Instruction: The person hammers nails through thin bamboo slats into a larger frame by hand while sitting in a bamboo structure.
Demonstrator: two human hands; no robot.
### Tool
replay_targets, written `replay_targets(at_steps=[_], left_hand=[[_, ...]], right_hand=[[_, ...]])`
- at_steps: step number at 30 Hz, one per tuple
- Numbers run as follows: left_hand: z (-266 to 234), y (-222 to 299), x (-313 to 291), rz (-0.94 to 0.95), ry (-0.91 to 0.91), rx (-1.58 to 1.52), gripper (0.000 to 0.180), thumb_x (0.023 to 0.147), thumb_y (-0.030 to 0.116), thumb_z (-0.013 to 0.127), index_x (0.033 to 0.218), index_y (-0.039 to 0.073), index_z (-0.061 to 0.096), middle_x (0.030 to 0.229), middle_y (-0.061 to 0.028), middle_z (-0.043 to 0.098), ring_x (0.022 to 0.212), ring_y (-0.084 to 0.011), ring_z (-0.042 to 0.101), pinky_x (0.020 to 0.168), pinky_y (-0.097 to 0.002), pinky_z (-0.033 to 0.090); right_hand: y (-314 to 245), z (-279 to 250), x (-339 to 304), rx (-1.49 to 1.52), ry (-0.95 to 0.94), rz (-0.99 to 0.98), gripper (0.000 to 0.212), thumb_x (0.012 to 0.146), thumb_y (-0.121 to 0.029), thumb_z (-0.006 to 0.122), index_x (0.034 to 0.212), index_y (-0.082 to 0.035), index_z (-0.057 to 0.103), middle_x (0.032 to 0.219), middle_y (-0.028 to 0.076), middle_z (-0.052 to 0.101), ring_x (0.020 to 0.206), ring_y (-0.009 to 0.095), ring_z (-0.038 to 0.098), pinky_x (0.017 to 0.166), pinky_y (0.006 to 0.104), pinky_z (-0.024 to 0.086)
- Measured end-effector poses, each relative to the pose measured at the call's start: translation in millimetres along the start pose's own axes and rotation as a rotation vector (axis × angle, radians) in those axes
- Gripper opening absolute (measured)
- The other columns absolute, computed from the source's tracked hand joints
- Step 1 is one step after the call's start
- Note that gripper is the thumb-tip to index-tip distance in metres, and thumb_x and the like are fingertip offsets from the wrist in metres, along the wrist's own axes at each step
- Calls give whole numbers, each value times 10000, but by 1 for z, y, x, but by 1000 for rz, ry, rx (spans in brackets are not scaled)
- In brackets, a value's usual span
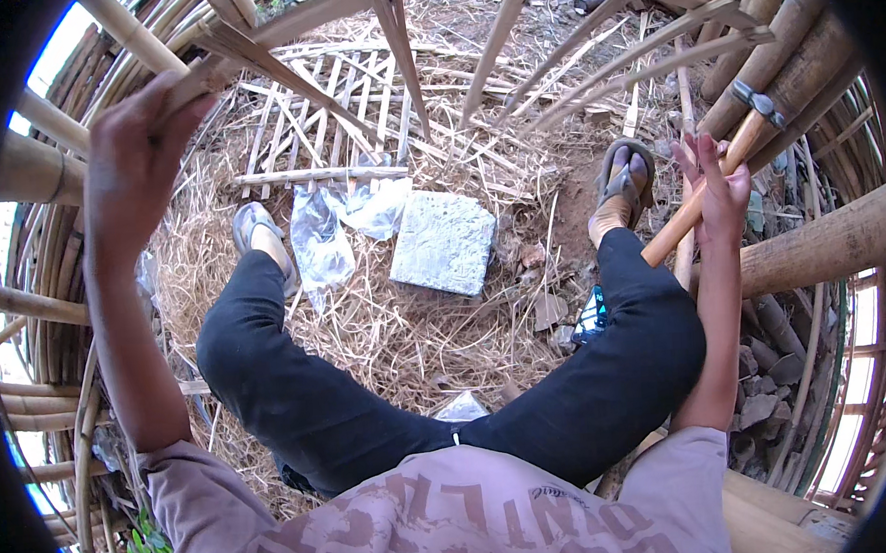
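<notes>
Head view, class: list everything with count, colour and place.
Hammer: one, brown and grey, right
Strip: one, tan, upper left
Slats: several, tan, top
Bamboo poles: many, tan, both sides
Block: one, grey, centre
Plastic: count unclear, clear, left of block
Lattice: one, tan, beyond plastic
Straw: uncountable, tan, underfoot
Patterned item: one, blue-black, right of block
Rubble: many, grey, lower right
Leaves: several, green, lower left
Sandals: two, grey, flanking block
Trousers: one, black, below block
Shirt: one, mauve, bottom
Left hand: one, gripping strip
Right hand: one, holding hammer
</notes>
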State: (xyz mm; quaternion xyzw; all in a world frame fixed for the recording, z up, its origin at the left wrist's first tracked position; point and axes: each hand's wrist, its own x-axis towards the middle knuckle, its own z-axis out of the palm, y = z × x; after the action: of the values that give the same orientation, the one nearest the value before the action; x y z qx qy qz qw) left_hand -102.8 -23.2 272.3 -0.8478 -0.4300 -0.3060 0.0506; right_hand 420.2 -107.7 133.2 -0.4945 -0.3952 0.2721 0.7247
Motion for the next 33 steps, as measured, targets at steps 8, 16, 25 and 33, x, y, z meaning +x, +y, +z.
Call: replay_targets(at_steps=[8, 16, 25, 33], left_hand=[[117, -11, -4, 257, 92, 392, 232, 953, 334, 652, 912, 108, 620, 726, -34, 637, 673, -209, 665, 623, -360, 533], [214, -29, -22, 196, 153, 376, 121, 915, 237, 657, 916, 125, 610, 779, -18, 605, 760, -210, 639, 659, -389, 509], [307, -36, -107, 21, 24, 295, 146, 968, 262, 615, 904, 131, 602, 773, -23, 618, 745, -210, 641, 606, -380, 489], [360, -10, -185, 31, -91, 190, 65, 871, 160, 631, 881, 134, 573, 805, -27, 586, 772, -226, 600, 684, -392, 454]], right_hand=[[-17, -6, -4, -156, 283, 1, 360, 980, -353, 676, 867, -107, 438, 688, -37, 468, 519, 38, 428, 462, 234, 444], [-18, -21, -17, -321, 234, 51, 397, 1009, -397, 621, 790, -135, 418, 668, -56, 419, 512, 36, 376, 454, 237, 379], [27, -44, -11, -409, 252, 53, 327, 1010, -332, 629, 923, -42, 507, 667, -17, 450, 469, 70, 450, 412, 243, 449], [44, -46, -7, -382, 213, 130, 337, 1003, -339, 638, 963, -30, 509, 658, -13, 452, 457, 85, 467, 400, 248, 441]])
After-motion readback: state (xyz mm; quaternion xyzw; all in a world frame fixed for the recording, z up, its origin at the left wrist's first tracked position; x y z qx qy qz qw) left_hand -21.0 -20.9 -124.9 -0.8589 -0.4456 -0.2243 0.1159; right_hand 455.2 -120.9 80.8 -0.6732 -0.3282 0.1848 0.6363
